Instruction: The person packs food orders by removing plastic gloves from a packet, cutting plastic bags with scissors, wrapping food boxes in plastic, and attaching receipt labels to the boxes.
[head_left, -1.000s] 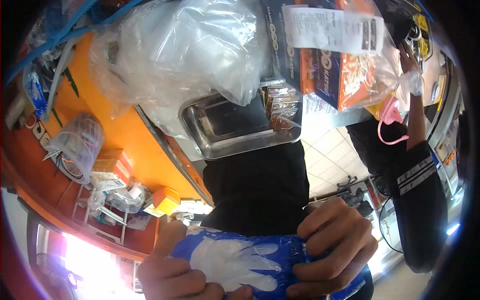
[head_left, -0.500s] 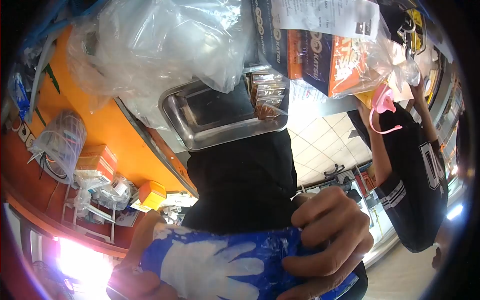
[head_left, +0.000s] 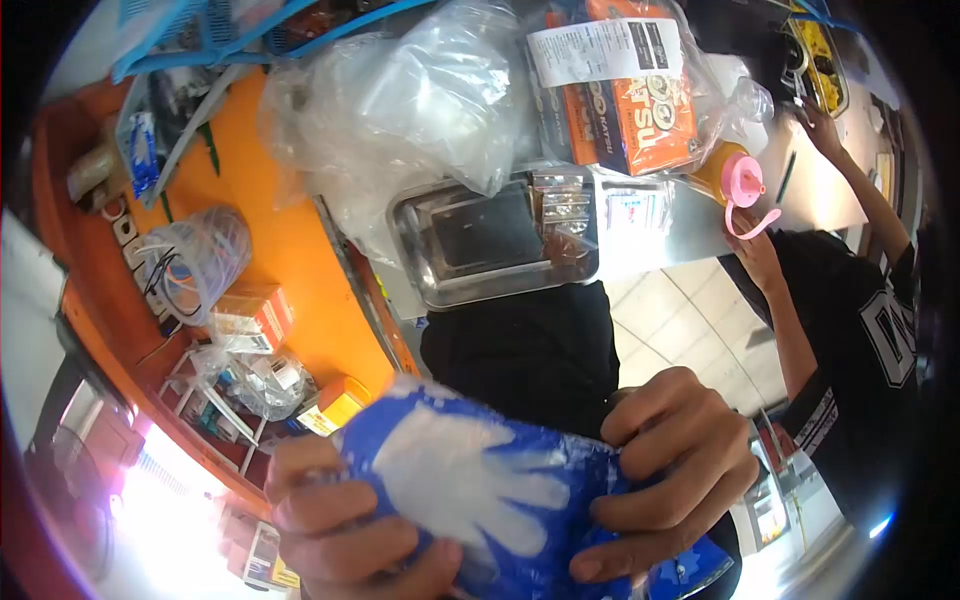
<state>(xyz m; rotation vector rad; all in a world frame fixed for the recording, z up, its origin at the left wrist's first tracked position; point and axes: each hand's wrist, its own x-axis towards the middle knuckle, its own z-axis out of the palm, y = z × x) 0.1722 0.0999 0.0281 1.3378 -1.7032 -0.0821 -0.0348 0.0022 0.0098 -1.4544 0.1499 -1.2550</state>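
Note:
A blue plastic pack of disposable gloves point(head_left: 445, 470), printed with a white glove, is held up close to the camera at the bottom of the view. My left hand point(head_left: 340, 530) has its fingers wrapped round the pack's left end. At the other end, my right hand point(head_left: 680, 470) grips it with curled fingers, the thumb lying below. The pack looks creased and tilts down toward the right. Beyond it, a steel tray point(head_left: 500, 293) holds a dark flat item and several small sachets point(head_left: 565, 215).
Clear plastic bags point(head_left: 430, 100) cover the back counter. A bagged orange box point(head_left: 650, 120) carries a receipt point(head_left: 605, 52). To the right, a co-worker's hand point(head_left: 755, 255) is by a pink-capped bottle point(head_left: 742, 180). A plastic basket point(head_left: 205, 255) and a carton point(head_left: 255, 318) are on the left.
The camera view has shifted and turned. My left fingers now show wrapped over the front of the pack, where they were lower and partly cut off. The pack now tilts more.

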